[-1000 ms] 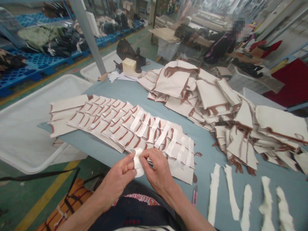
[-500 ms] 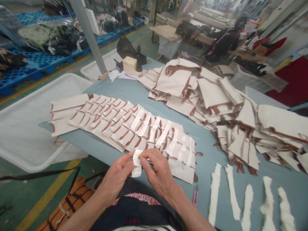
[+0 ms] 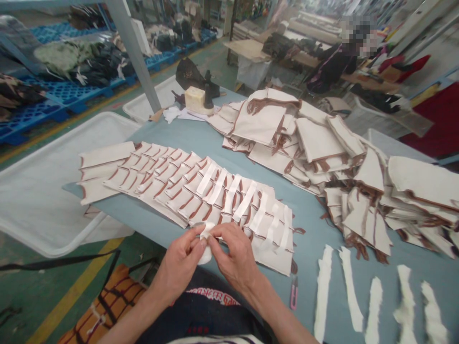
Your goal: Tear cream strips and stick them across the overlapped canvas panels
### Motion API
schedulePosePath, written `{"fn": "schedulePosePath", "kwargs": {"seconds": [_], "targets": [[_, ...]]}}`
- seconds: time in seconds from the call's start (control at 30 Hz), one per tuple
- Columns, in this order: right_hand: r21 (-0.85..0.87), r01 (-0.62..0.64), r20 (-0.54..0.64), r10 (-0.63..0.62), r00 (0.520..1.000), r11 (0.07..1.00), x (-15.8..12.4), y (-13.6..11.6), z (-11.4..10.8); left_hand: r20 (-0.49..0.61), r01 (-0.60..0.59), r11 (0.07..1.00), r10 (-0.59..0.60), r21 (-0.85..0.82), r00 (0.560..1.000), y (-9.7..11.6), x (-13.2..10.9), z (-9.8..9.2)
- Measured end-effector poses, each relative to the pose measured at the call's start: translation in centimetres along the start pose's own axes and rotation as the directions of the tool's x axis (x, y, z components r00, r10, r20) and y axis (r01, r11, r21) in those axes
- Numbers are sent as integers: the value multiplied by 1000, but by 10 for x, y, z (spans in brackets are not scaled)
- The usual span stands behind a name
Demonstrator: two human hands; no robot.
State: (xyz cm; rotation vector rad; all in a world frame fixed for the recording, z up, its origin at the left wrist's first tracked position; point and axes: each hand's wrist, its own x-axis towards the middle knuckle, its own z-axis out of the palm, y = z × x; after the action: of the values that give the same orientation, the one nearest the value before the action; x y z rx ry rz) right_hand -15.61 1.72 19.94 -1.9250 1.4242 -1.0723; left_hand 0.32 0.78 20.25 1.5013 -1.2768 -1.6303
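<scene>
White strip sits between left hand and right hand, equally near, thumbs and fingers of both pinched closed on it, long axis running roughly near-to-far, at near edge of layered cream panels, contact with them can't tell, middle partly hidden.

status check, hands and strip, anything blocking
Left hand, right hand pinching white strip. Strip partly hidden by fingers. Cream panels just beyond; no blockage seen.
</scene>
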Motion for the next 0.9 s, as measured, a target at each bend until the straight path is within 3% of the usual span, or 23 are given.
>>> {"fn": "schedulePosePath", "kwargs": {"seconds": [0.2, 0.37, 0.6, 0.8, 0.9], "targets": [[141, -216, -100, 231, 968, 966, 9, -1, -7, 113, 55, 998, -51, -35, 992, -9, 2, -4], [67, -216, -184, 224, 957, 974, 41, -3, -26, 251, 114, 992, -97, -57, 963, -7, 0, -13], [100, -352, -239, 366, 899, 930, 103, 21, -35, 359, 32, 995, -65, 98, 931, -1, -12, -27], [-4, -335, -334, 314, 889, 942, 171, 42, -47, 434, -70, 943, -83, 324, 897, 2, -22, -35], [-88, -349, -367, 296, 882, 933, 206, 53, -52, 500, -152, 934, -32, 322, 865, -1, -27, -41]]}}
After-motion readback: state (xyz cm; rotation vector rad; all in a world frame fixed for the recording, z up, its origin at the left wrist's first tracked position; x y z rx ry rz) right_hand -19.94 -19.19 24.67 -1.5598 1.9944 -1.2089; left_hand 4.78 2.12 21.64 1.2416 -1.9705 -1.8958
